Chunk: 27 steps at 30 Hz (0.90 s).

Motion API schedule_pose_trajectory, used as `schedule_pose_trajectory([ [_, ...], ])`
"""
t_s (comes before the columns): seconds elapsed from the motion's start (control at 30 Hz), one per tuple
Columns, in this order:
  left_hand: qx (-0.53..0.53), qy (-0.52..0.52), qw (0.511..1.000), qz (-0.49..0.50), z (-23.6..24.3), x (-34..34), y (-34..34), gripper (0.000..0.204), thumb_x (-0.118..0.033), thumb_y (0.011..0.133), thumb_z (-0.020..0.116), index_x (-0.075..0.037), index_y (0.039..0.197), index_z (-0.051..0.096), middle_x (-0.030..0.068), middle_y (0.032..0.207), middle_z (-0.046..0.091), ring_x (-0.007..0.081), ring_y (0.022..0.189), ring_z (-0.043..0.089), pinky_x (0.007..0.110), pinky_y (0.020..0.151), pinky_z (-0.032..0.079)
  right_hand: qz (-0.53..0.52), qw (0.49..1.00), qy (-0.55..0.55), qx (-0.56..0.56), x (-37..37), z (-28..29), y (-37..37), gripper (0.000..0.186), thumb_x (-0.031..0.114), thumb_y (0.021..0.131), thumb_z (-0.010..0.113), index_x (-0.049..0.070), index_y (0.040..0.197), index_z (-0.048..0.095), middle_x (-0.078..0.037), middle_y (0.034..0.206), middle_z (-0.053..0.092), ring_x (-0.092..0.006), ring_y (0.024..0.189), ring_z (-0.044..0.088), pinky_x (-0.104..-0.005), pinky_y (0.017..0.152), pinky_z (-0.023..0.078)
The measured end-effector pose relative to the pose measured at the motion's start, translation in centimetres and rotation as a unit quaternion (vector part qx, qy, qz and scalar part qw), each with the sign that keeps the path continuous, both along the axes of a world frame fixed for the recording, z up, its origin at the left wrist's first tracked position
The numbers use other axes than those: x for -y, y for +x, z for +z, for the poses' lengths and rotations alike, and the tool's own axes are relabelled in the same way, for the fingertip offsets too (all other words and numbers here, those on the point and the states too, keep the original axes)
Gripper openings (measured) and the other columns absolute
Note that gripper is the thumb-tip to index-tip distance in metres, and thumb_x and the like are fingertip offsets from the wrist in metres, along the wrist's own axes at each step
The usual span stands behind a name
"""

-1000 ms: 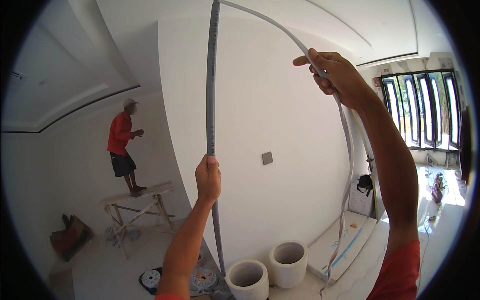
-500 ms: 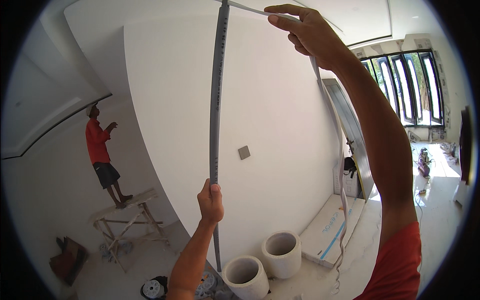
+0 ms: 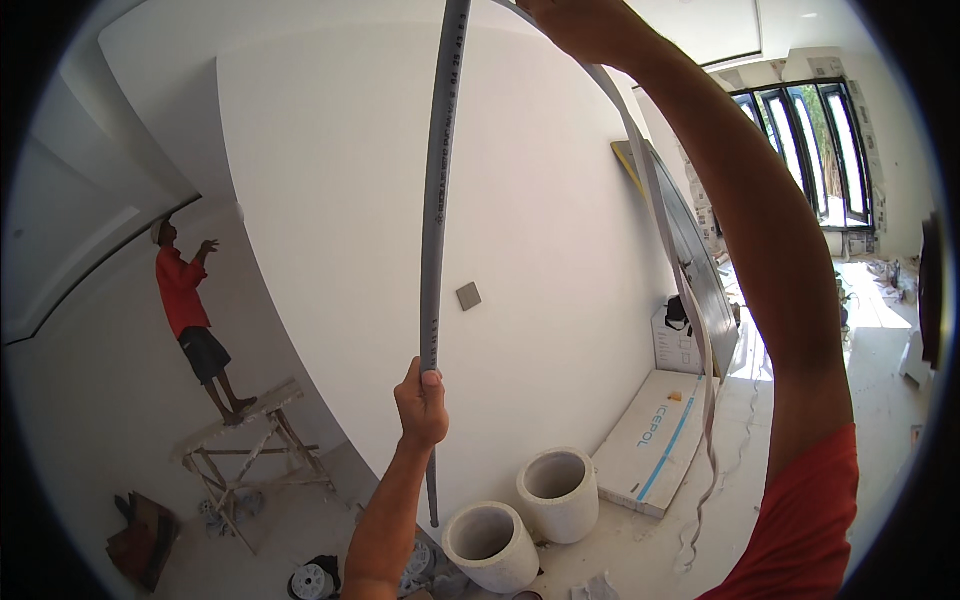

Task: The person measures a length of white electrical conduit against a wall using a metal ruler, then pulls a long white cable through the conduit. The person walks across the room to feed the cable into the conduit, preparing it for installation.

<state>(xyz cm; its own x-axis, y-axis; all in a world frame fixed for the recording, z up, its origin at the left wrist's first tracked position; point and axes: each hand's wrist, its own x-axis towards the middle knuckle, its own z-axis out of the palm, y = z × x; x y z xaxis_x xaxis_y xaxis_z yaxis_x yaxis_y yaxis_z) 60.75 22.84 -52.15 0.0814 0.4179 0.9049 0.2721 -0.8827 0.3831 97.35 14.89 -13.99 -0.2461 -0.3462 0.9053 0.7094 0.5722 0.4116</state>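
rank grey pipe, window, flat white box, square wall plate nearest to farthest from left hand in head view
1. Grey pipe: gripped in the left hand.
2. Square wall plate: above, slightly right.
3. Flat white box: floor, lower right.
4. Window: far upper right.

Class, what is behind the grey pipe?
Behind the grey pipe, the white wall shows on both sides. The narrow stretch directly behind the pipe and left grip is covered and cannot be seen.

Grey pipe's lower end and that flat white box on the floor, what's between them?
In the head view, a round pale pot stands nearer the lower end of the grey pipe, then a second pot nearer the flat white box.
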Motion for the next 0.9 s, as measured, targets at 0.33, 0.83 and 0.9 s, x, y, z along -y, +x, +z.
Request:
schedule_pose_trajectory([
  [0.33, 0.0, -0.006, 1.0, 0.006, 0.1, 0.4, -0.9, 0.049, -0.047, 0.112, 0.045, -0.008, 0.082, 0.048, -0.0068, 0.062, 0.038, 0.0032, 0.054, 0.033, 0.025, 0.049, 0.027, 0.008, 0.994, -0.11, -0.013, 5.1, -2.8, -1.9, 0.027, 0.017, 0.098, 0.07, -0.005, 0.112, 0.074, -0.013, 0.075, 0.072, -0.0201, 0.061, 0.066, -0.0365, 0.062, 0.055],
  [0.83, -0.005, 0.071, 0.993, 0.091, 1.1, -0.3, -1.0, 0.047, -0.045, 0.112, 0.047, -0.007, 0.084, 0.047, -0.004, 0.058, 0.037, 0.006, 0.052, 0.034, 0.029, 0.047, 0.03, 0.166, 0.935, -0.305, -0.068, 3.7, 0.6, -2.9, 0.033, 0.03, 0.102, 0.065, 0.003, 0.12, 0.071, -0.006, 0.08, 0.06, -0.0115, 0.066, 0.052, -0.028, 0.058, 0.041],
  [0.9, -0.004, 0.078, 0.993, 0.087, 1.2, -0.3, -1.3, 0.046, -0.043, 0.112, 0.048, -0.007, 0.085, 0.047, -0.0036, 0.058, 0.037, 0.0061, 0.052, 0.035, 0.029, 0.047, 0.03, 0.171, 0.932, -0.314, -0.066, 3.8, 0.9, -2.7, 0.04, 0.037, 0.101, 0.069, 0.005, 0.126, 0.068, 0.001, 0.069, 0.05, -0.0054, 0.056, 0.042, -0.024, 0.05, 0.032],
])
